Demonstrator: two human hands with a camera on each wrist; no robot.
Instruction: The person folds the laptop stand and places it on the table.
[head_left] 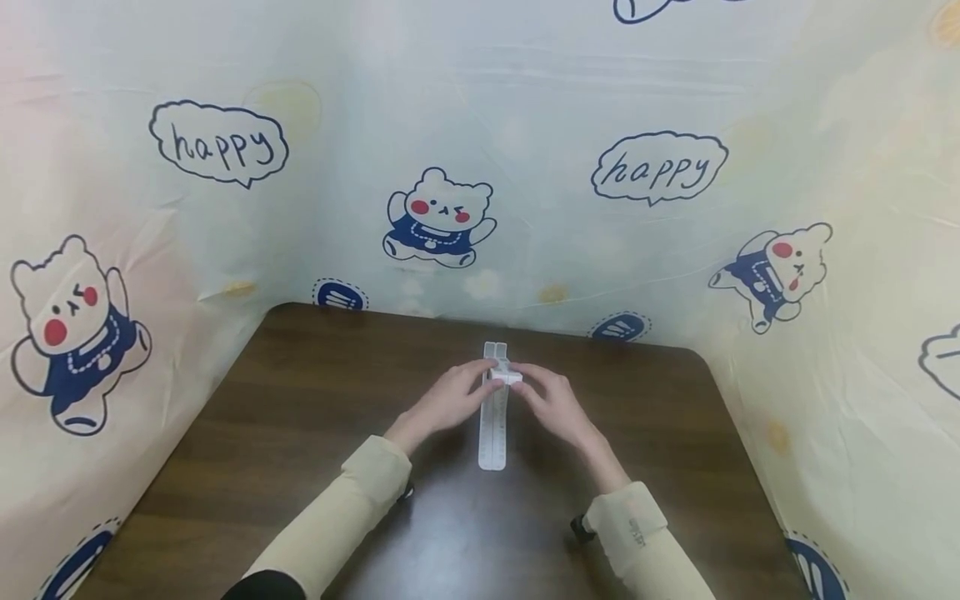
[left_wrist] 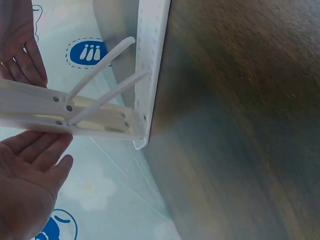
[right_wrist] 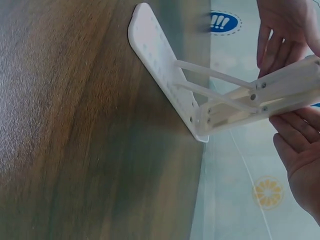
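A white folding stand (head_left: 492, 437) stands on the brown table, its long flat base plate with rows of small marks lying along the wood. From one end of the base rises an upright arm (left_wrist: 100, 122), braced by two thin white rods (right_wrist: 215, 75). My left hand (head_left: 450, 393) grips the upper part of this arm from the left, thumb and forefinger at its edge. Opposite it, my right hand (head_left: 557, 404) holds the right edge the same way. In the left wrist view the lower fingers (left_wrist: 42, 150) of the left hand hang along the arm's side. Small screws show at the joints.
The wooden table (head_left: 315, 400) has rounded far corners and surrounds the stand on all sides. Behind and beside it hangs a pale cloth (head_left: 540, 242) printed with bears and the word happy. Both forearms wear light sleeves (head_left: 337, 508).
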